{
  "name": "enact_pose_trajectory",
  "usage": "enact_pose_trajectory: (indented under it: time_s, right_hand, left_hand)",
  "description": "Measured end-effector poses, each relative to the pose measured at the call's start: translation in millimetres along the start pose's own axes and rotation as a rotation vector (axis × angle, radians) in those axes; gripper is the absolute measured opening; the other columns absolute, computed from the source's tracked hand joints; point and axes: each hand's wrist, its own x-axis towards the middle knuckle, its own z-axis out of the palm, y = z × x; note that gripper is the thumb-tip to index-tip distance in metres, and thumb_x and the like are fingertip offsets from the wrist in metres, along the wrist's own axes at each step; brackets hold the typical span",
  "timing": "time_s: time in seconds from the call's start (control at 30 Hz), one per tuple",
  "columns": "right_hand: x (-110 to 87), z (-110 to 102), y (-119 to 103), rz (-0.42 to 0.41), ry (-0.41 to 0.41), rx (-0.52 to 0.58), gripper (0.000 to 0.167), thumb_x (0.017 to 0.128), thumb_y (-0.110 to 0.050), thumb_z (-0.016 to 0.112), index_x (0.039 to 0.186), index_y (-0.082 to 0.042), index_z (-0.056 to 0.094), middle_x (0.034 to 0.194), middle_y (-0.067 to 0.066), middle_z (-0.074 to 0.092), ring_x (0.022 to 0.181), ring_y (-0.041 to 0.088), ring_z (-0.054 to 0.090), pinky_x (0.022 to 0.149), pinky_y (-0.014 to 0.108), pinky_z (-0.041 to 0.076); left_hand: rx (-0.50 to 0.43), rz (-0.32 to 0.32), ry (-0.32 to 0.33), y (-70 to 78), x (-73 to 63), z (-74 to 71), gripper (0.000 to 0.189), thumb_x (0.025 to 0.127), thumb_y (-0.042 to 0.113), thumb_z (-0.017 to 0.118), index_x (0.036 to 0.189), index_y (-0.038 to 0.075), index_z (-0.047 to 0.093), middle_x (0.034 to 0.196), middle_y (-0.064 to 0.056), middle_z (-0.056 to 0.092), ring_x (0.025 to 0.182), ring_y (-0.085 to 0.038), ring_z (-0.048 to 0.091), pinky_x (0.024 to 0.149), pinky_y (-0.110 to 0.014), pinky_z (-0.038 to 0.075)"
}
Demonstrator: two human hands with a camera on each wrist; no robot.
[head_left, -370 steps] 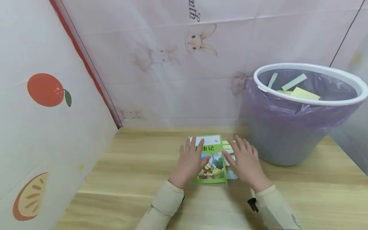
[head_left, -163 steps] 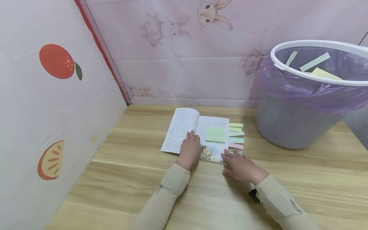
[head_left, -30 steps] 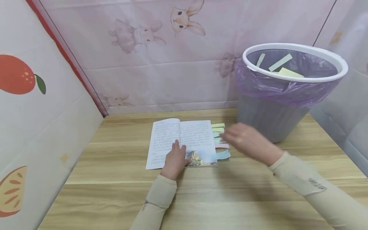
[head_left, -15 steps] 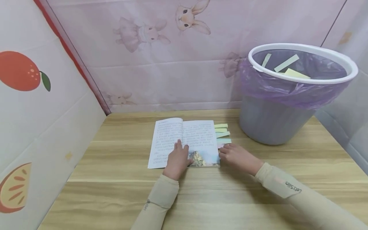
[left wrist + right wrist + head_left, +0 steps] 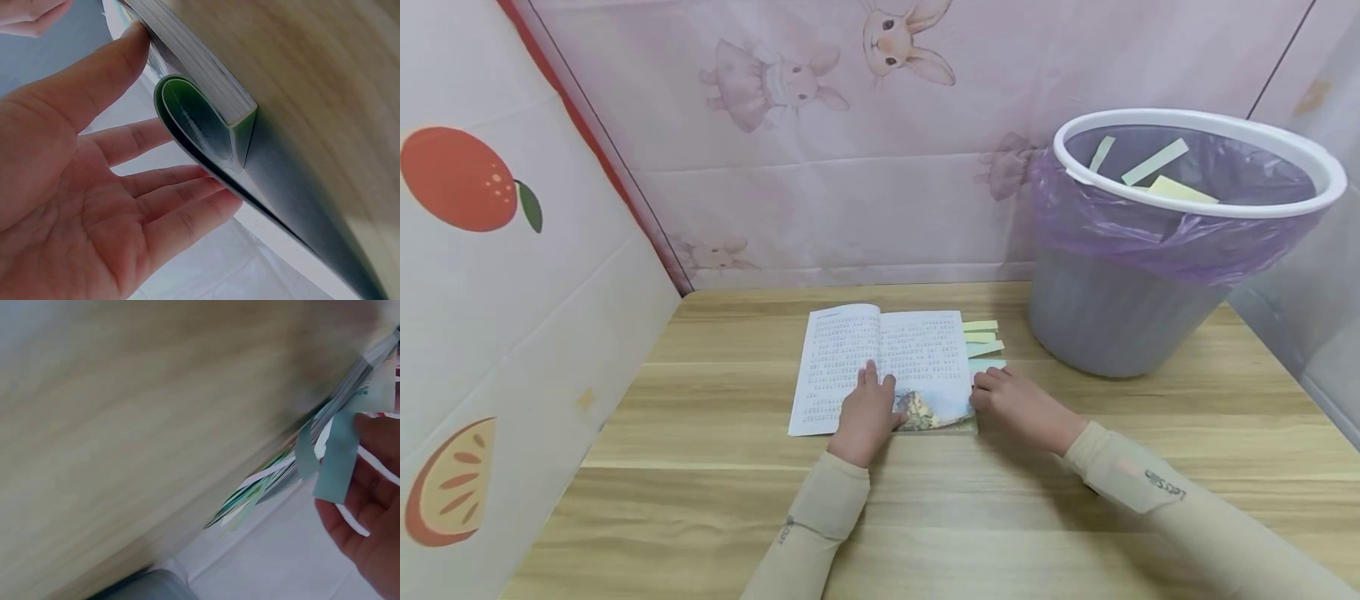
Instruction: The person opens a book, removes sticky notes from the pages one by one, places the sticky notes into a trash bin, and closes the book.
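Note:
An open book (image 5: 921, 354) with printed text and a coloured picture at the lower right lies on the table. Green, yellow and blue sticky tabs (image 5: 981, 326) stick out from its right edge. My left hand (image 5: 865, 414) rests on the book near the fold, fingers fairly straight; in the left wrist view its thumb touches the lower page edge and the cover (image 5: 181, 134) curls back. At the book's lower right edge, my right hand (image 5: 1026, 408) pinches a blue sticky tab (image 5: 338, 456) between thumb and fingers. A second blue strip hangs beside it. The right page's lower corner lifts slightly.
A grey bin (image 5: 1108, 308) with a purple liner (image 5: 1157, 242) and white rim stands at the right back, holding paper strips and a yellow sticky note (image 5: 1180, 190). Printed cloth walls (image 5: 820, 217) border the wooden table (image 5: 715, 475).
The book, closed at first, is now open. The green sticky note on its right page is gone. My right hand has come down from above the tabs to the lower right edge; my left hand stays.

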Motion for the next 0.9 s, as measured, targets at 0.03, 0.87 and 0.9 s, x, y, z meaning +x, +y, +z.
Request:
enact_pose_trajectory:
  time_s: [0.03,0.87,0.9]
  right_hand:
    - [0.9,0.2,-0.2,0.023,-0.002,0.022,0.015,0.082,0.0,0.071,0.076,-0.012,0.063,0.077,-0.003,0.047,0.073,0.016,0.046,0.064,0.029,0.038]
    - [11.0,0.7,5.5,0.362,-0.053,0.396,0.009,0.087,0.0,0.065,0.084,-0.003,0.073,0.083,0.003,0.066,0.08,0.021,0.062,0.074,0.039,0.052]
    - [10.6,1.0,6.3,0.369,-0.051,0.422,0.009,0.088,0.0,0.064,0.085,-0.003,0.072,0.084,0.003,0.066,0.082,0.021,0.062,0.075,0.039,0.052]
  left_hand:
    - [0.0,0.0,0.0,-0.3,0.2,0.4,0.055,0.082,0.031,0.076,0.122,-0.004,0.059,0.141,-0.034,0.04,0.13,-0.043,0.042,0.078,-0.046,0.056]
    - [-0.005,0.005,-0.004,-0.1,0.4,-0.6,0.056,0.083,0.031,0.075,0.124,-0.003,0.057,0.142,-0.034,0.038,0.13,-0.044,0.042,0.078,-0.046,0.056]
    - [-0.006,0.003,-0.008,-0.2,0.0,-0.1,0.056,0.084,0.031,0.075,0.124,-0.003,0.057,0.142,-0.034,0.038,0.13,-0.044,0.042,0.078,-0.046,0.056]
